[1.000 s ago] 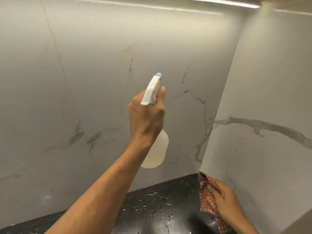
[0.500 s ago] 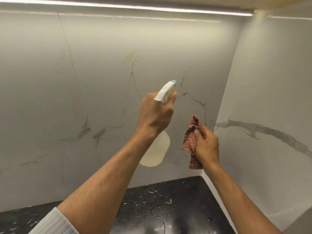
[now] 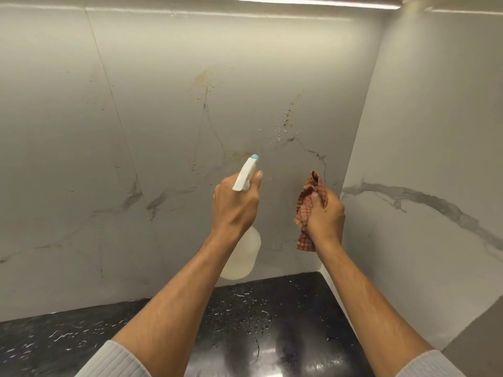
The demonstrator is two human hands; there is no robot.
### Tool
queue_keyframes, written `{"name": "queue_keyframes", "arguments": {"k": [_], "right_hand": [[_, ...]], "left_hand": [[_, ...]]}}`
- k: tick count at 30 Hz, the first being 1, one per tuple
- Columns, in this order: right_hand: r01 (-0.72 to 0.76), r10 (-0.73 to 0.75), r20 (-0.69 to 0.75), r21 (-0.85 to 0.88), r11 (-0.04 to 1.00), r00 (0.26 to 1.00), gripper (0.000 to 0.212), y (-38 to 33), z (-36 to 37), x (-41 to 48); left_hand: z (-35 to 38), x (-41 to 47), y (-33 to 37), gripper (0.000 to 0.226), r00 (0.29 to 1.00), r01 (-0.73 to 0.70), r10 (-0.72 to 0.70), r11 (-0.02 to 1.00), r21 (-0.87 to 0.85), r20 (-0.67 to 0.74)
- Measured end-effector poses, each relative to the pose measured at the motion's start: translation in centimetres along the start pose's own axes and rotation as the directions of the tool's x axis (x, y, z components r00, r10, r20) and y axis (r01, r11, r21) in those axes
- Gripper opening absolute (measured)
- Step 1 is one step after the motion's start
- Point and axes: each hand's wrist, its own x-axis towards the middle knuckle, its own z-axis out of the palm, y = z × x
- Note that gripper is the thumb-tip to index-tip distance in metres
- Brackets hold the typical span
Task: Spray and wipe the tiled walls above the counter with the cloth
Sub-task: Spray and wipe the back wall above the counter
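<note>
My left hand (image 3: 235,206) grips a white spray bottle (image 3: 243,255) by its neck, the blue-tipped nozzle (image 3: 254,157) aimed at the back tiled wall (image 3: 163,118). A finger lies along the trigger side. Fresh droplets (image 3: 280,131) speckle the tile above the nozzle, near dark specks and a brownish stain (image 3: 202,78). Beside it, my right hand (image 3: 325,217) holds a bunched orange checked cloth (image 3: 307,210) raised in front of the corner, close to the wall. Whether the cloth touches the tile I cannot tell.
The right side wall (image 3: 435,131) meets the back wall in a corner just right of the cloth. A black counter (image 3: 272,317) below is dotted with water drops. A light strip (image 3: 272,1) runs along the top.
My right hand rose with the cloth from the counter corner to wall height. My left hand lowered a little with the bottle, and new droplets appeared on the tile.
</note>
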Motion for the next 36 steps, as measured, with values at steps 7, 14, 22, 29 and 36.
{"name": "queue_keyframes", "arguments": {"k": [7,14,22,29,36], "right_hand": [[0.063,-0.064,0.033,0.038,0.997,0.997,0.030,-0.3,0.7,0.1],[0.043,-0.043,-0.010,0.019,0.999,0.999,0.028,0.2,-0.7,0.4],[-0.006,0.013,-0.083,0.082,0.997,0.996,0.027,0.8,-1.9,1.1],[0.101,-0.096,-0.137,0.025,0.995,0.986,0.029,-0.6,-1.3,1.0],[0.557,-0.516,-0.308,0.055,0.829,0.799,0.038,-8.7,1.7,4.0]], "left_hand": [[-0.4,-0.5,-1.6,0.048,0.998,0.033,-0.034,0.999,0.028,0.056],[0.1,-1.9,-3.5,0.040,0.989,0.108,-0.101,0.992,-0.058,0.111],[0.6,-4.6,-6.9,0.047,0.951,0.147,-0.171,0.983,0.108,0.256],[0.0,-6.2,-8.8,0.046,0.969,0.195,-0.209,0.974,0.118,0.128],[-1.5,-3.9,-7.1,0.038,0.989,0.129,-0.133,0.990,-0.056,-0.067]]}}
